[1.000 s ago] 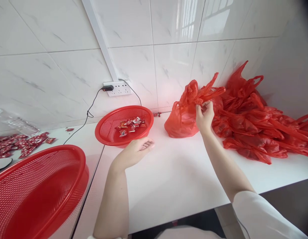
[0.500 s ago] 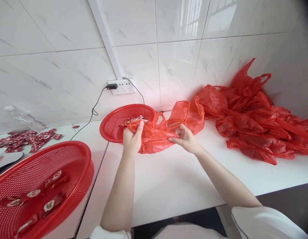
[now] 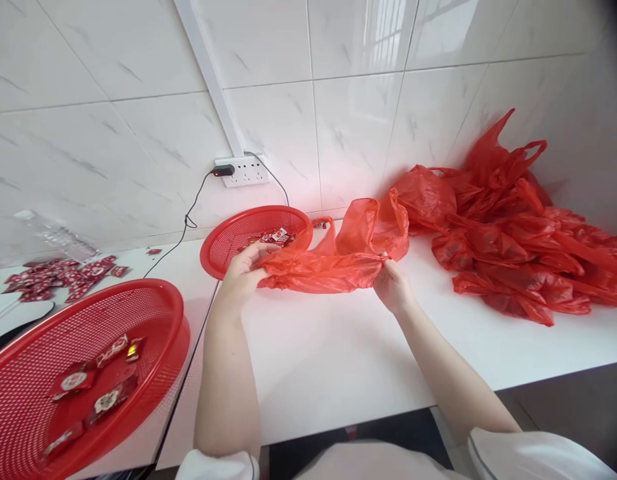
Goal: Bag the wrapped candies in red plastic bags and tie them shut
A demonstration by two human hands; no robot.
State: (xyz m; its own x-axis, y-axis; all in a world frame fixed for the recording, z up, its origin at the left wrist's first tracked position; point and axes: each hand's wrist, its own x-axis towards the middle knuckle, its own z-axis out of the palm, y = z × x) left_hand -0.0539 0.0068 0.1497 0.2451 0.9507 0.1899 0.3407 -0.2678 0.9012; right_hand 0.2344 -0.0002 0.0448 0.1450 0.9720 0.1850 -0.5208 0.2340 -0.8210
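Stretched between my two hands, above the white table, is a thin red plastic bag (image 3: 323, 272). My left hand (image 3: 246, 270) grips its left end, thumb and fingers closed on the film. At the other end my right hand (image 3: 392, 283) pinches the bag's gathered edge. Just behind my left hand sits a round red basket (image 3: 221, 243) with small wrapped packets (image 3: 271, 238) in it. Another red plastic bag (image 3: 361, 223) with loop handles stands behind the held one, partly covered by it.
A big heap of red plastic bags (image 3: 518, 247) lies at the right. In the left foreground is a larger red basket (image 3: 168, 313) holding several packets. Red sachets (image 3: 63, 275) and a clear bottle (image 3: 58, 237) lie beyond it. A power strip (image 3: 243, 171) with cables is on the wall.
My hands have moved apart, pulling the bag wider and flatter between them. Packets in the near-left basket lie differently, and the hand at the far left edge is out of view.
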